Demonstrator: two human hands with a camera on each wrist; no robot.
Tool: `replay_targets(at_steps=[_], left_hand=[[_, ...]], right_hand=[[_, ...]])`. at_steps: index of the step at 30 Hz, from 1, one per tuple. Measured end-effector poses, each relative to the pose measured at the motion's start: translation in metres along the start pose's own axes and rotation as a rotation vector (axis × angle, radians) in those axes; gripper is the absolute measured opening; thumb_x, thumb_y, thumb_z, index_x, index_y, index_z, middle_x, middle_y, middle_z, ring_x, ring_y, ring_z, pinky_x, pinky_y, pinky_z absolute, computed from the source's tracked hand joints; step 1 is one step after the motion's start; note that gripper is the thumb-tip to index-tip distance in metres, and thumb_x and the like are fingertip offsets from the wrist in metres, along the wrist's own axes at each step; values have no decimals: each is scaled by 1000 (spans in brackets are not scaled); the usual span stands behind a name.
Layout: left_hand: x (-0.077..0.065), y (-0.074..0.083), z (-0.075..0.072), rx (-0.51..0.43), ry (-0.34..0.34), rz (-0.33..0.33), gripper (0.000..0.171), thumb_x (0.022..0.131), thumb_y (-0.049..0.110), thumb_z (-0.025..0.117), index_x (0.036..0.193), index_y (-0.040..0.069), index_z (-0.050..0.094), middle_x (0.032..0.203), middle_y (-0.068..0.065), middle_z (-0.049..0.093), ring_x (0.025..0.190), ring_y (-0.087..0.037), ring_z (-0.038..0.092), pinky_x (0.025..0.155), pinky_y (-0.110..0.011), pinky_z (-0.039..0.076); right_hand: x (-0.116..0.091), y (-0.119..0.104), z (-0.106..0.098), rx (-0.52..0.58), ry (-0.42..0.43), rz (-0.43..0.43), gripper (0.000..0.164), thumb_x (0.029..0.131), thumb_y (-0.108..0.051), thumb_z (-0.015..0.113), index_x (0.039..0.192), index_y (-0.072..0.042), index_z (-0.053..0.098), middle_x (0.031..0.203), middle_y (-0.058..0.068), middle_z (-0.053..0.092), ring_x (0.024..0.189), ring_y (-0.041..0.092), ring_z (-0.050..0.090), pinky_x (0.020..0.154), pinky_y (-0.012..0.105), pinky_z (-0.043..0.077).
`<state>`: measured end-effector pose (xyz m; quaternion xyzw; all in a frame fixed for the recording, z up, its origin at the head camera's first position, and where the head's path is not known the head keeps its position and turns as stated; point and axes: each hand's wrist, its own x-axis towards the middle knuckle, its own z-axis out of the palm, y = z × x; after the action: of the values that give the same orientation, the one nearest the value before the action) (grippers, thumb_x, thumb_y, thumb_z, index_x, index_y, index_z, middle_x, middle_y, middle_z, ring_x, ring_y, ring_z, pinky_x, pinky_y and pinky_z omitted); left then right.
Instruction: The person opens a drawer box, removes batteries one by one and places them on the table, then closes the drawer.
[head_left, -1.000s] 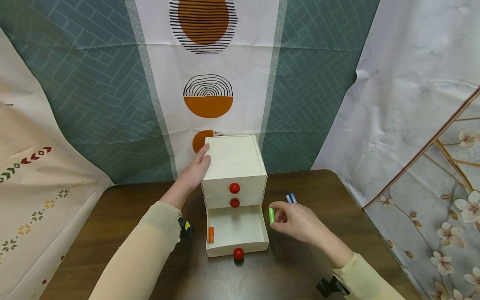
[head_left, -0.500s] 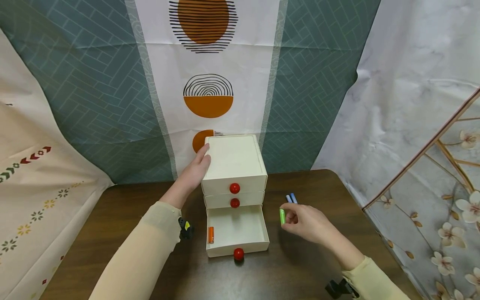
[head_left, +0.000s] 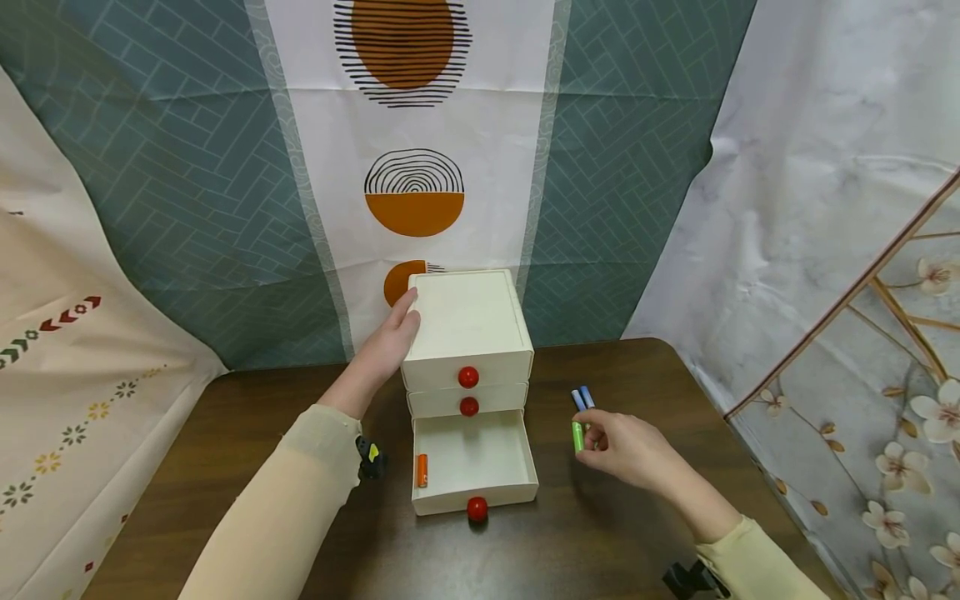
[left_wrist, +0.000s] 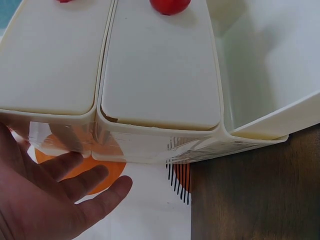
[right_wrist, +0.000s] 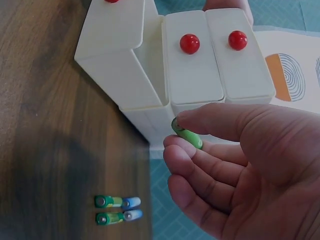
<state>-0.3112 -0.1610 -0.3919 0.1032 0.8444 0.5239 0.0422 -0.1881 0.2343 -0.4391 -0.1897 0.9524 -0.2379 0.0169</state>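
A white drawer cabinet [head_left: 471,321] with red knobs stands on the table, its bottom drawer [head_left: 480,467] pulled out. Inside that drawer, an orange battery [head_left: 422,470] lies along the left wall. My left hand [head_left: 388,340] rests at the cabinet's upper left side; its fingers [left_wrist: 95,175] stretch loosely along that side in the left wrist view. Between thumb and fingertips, my right hand [head_left: 626,446] pinches a green battery [right_wrist: 188,136] to the right of the drawer. Two green-and-blue batteries [right_wrist: 117,217] lie side by side on the table, just beyond the right hand.
The dark wooden table [head_left: 300,517] reaches back to a patterned cloth [head_left: 420,125] hanging behind the cabinet. More cloth hangs at the left and right. The open drawer's knob [head_left: 477,508] sticks out toward the front.
My right hand has moved right, away from the open drawer, carrying the green battery toward the two on the table. My left hand has stayed against the cabinet.
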Motion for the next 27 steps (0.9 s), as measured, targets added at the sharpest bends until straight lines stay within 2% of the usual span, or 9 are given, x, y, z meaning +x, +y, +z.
replay_targets(at_steps=[15,27], left_hand=[[-1,0,0,-3,-4,-8,67,120,50,28,180,32,3,186,1,2,170,-30,2,133,-64,7],[-1,0,-1,-6,-5,-8,68,120,51,29,180,33,3,186,2,2,170,-30,4,133,-64,7]], right_hand=[[-4,11,2,-19,-24,40,48,91,-20,89,135,-9,74,85,-18,66,72,3,56,65,33,48],[-8,23,6,-37,-57,52,52,91,-20,89,138,-4,73,85,-19,66,72,3,55,69,34,48]])
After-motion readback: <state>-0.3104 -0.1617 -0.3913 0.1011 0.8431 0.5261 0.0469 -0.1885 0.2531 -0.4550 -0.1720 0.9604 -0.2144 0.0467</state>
